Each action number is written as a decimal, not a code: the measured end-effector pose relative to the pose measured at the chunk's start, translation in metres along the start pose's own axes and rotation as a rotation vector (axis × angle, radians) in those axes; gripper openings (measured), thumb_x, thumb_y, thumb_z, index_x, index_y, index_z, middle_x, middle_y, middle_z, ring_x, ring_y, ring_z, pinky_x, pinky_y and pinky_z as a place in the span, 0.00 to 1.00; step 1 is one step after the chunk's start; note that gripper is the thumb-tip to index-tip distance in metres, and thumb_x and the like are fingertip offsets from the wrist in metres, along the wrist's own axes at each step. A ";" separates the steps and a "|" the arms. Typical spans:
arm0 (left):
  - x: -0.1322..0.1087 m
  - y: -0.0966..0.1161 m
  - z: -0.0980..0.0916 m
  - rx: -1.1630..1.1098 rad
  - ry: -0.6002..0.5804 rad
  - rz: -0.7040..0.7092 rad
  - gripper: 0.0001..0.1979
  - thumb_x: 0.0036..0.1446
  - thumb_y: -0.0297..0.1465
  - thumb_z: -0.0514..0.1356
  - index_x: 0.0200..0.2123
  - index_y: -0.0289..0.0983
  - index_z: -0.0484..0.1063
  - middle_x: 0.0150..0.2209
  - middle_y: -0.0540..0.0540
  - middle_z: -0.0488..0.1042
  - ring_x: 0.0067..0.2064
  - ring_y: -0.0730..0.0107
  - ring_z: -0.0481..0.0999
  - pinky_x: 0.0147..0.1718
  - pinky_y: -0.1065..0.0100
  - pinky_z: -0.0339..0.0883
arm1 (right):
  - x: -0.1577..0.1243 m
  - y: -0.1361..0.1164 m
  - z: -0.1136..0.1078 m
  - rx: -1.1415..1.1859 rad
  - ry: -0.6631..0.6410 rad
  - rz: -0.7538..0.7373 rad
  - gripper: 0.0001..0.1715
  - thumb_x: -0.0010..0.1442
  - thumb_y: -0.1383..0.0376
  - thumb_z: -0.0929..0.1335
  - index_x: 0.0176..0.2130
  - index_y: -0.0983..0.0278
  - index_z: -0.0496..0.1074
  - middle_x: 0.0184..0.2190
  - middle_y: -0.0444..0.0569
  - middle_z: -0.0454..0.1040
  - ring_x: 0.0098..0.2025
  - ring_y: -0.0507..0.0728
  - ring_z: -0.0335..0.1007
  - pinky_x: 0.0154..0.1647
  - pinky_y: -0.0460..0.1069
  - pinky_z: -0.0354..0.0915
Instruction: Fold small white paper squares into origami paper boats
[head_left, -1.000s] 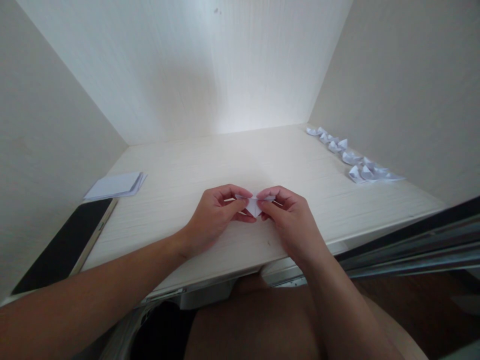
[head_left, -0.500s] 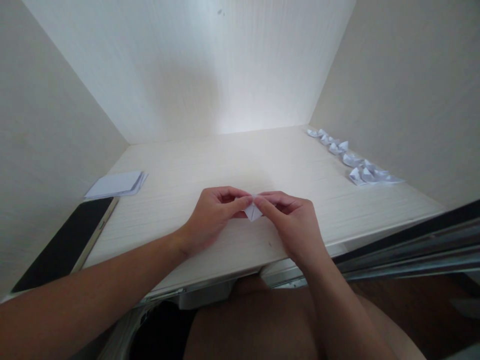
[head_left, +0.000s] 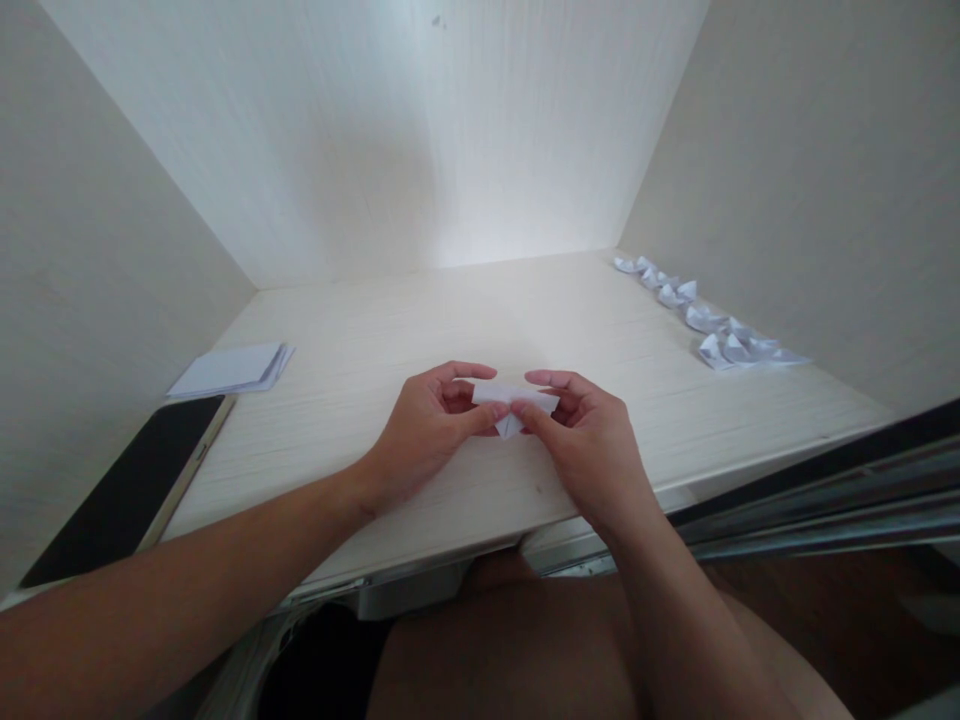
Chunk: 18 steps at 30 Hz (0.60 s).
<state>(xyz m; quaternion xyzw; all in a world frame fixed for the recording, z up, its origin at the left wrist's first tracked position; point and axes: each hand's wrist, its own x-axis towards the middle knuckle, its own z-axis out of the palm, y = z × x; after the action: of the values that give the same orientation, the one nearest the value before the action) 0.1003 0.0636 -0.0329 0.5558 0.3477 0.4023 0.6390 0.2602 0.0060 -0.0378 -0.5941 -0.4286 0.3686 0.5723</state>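
Note:
A small folded white paper [head_left: 514, 396] is held between my two hands, low over the front middle of the white desk [head_left: 360, 345]. My left hand [head_left: 431, 425] grips its left side, the thumb on the near face and the index finger lifted off behind the top edge. From the right, my right hand [head_left: 589, 435] pinches it the same way, its index finger also raised. Both thumb tips nearly meet at the paper's centre. Below them a creased point sticks out toward me. The other fingers are partly hidden behind the paper.
Several folded paper boats [head_left: 705, 320] stand in a row along the right wall. At the left lies a stack of white paper sheets [head_left: 225, 369], with a dark flat device [head_left: 127, 490] in front of it. Walls close the desk at the back and both sides.
Both index fingers have lifted away from the paper and spread apart. More of the paper's wide upper part now shows above my thumbs.

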 end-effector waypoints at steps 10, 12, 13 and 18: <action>-0.001 0.000 -0.001 0.027 0.016 0.024 0.20 0.48 0.34 0.76 0.43 0.35 0.79 0.33 0.48 0.81 0.34 0.68 0.81 0.34 0.67 0.81 | 0.000 -0.001 0.001 0.013 -0.025 -0.027 0.19 0.50 0.61 0.78 0.42 0.63 0.78 0.33 0.48 0.80 0.31 0.55 0.70 0.32 0.51 0.64; -0.002 0.001 -0.001 0.076 0.022 0.046 0.19 0.48 0.34 0.76 0.43 0.35 0.79 0.31 0.49 0.81 0.32 0.69 0.81 0.34 0.67 0.79 | 0.000 -0.002 0.001 0.025 -0.027 -0.025 0.18 0.49 0.60 0.78 0.41 0.62 0.78 0.32 0.48 0.81 0.31 0.56 0.71 0.32 0.51 0.65; -0.002 0.002 -0.001 0.098 0.027 0.060 0.19 0.48 0.34 0.76 0.43 0.35 0.79 0.31 0.49 0.81 0.31 0.69 0.80 0.33 0.67 0.78 | 0.000 -0.002 0.001 0.026 -0.025 -0.024 0.18 0.49 0.61 0.78 0.40 0.62 0.78 0.32 0.48 0.81 0.31 0.56 0.71 0.32 0.51 0.65; -0.002 0.004 0.000 0.156 0.045 0.130 0.14 0.49 0.28 0.74 0.40 0.35 0.80 0.28 0.50 0.79 0.30 0.73 0.77 0.31 0.71 0.73 | -0.001 -0.004 0.002 0.020 -0.021 0.000 0.15 0.48 0.62 0.79 0.36 0.63 0.80 0.28 0.48 0.81 0.28 0.55 0.72 0.30 0.51 0.65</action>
<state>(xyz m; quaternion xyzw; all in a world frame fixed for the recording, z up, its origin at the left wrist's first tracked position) 0.0992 0.0622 -0.0289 0.6162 0.3555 0.4267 0.5584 0.2573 0.0062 -0.0339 -0.5843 -0.4310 0.3791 0.5737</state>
